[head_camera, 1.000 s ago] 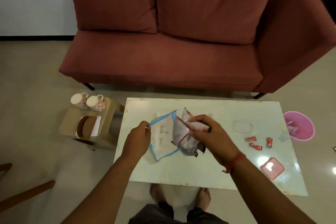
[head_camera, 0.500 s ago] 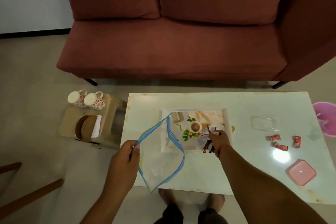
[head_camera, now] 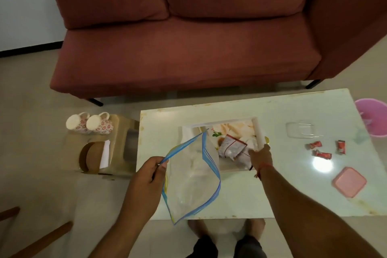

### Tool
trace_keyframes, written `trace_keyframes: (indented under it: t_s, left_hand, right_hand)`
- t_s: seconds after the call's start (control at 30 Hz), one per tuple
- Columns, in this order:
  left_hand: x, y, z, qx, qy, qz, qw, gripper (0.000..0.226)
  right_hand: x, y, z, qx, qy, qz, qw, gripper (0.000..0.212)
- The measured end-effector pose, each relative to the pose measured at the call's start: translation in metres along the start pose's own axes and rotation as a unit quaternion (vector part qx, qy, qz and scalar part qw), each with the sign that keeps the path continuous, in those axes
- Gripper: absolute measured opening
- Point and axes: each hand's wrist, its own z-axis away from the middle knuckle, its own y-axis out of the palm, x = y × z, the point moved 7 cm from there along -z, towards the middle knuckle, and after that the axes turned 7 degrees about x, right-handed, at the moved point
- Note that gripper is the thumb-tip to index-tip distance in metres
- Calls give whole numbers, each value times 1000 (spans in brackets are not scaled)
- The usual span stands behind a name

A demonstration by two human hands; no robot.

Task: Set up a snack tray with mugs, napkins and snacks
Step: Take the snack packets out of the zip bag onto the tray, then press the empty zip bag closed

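Two snack packets (head_camera: 231,147) on tray (head_camera: 258,132), right hand (head_camera: 260,156) beside them.

Head camera, single view.
Looks forward and steeply down over the counter (head_camera: 272,115); sofa (head_camera: 188,48) beyond, hands near.

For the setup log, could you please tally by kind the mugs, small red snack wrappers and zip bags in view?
Mugs: 2, one beside the other, on the low stand.
Small red snack wrappers: 3, at and, on the table.
Zip bags: 1, the clear bag in the left hand's grip.
Total: 6
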Motion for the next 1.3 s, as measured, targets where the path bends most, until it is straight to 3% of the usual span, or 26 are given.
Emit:
trace_keyframes:
  t_s: [0.03, 0.1, 0.17, 0.23, 0.3, 0.37, 0.43, 0.5, 0.6, 0.7, 0.77, 0.87, 0.97, 1.03, 1.13, 1.3]
  left_hand:
    - [-5, 3, -3, 17, 6, -5, 1000, 19]
    - [-24, 9, -6, 63, 18, -7, 998, 21]
    - [-45, 16, -11, 128, 14, 10, 992, 23]
    - [-68, 24, -12, 213, -2, 51, 976, 24]
    - [-96, 31, -10, 279, -5, 109, 954, 24]
    - [-123, 33, -13, 303, 3, 176, 937, 25]
    - [-150, 34, -21, 314, 24, 223, 922, 27]
    - [-162, 40, -31, 324, 20, 302, 896, 50]
    - [-157, 69, -39, 312, -48, 434, 844, 63]
    - [-154, 118, -19, 328, -77, 377, 863, 69]
    - [-158, 147, -2, 315, -80, 317, 891, 55]
    - [-174, 180, 17, 245, -73, 252, 933, 25]
    - [-200, 210, 26, 182, -43, 222, 957, 10]
    - [-214, 222, 30, 137, -23, 189, 972, 8]
    - [-230, 233, 36, 91, 3, 153, 984, 7]
    - [-251, 240, 49, 63, 29, 167, 983, 15]
  right_hand:
    - [15, -7, 16, 19, -68, -4, 997, 62]
    - [47, -9, 62, 140, -167, -11, 976, 72]
    - [67, -11, 105, 266, -218, 37, 938, 83]
    - [79, -21, 142, 331, -264, 86, 902, 86]
    - [86, -38, 173, 370, -257, 81, 889, 75]
    - [96, -58, 198, 388, -228, 5, 893, 51]
    - [104, -83, 218, 352, -235, -90, 902, 24]
    - [106, -113, 227, 265, -256, -159, 916, 5]
    - [99, -157, 228, 133, -246, -280, 918, 9]
    - [83, -194, 217, 51, -215, -350, 910, 11]
    - [75, -218, 208, 19, -204, -344, 916, 10]
    - [71, -248, 203, 26, -207, -334, 919, 7]
    - [63, -277, 195, 104, -198, -305, 926, 23]
    - [56, -301, 190, 141, -192, -240, 941, 25]
    - [47, -347, 182, 120, -204, -157, 959, 16]
    - [51, -378, 174, 125, -253, -99, 954, 30]
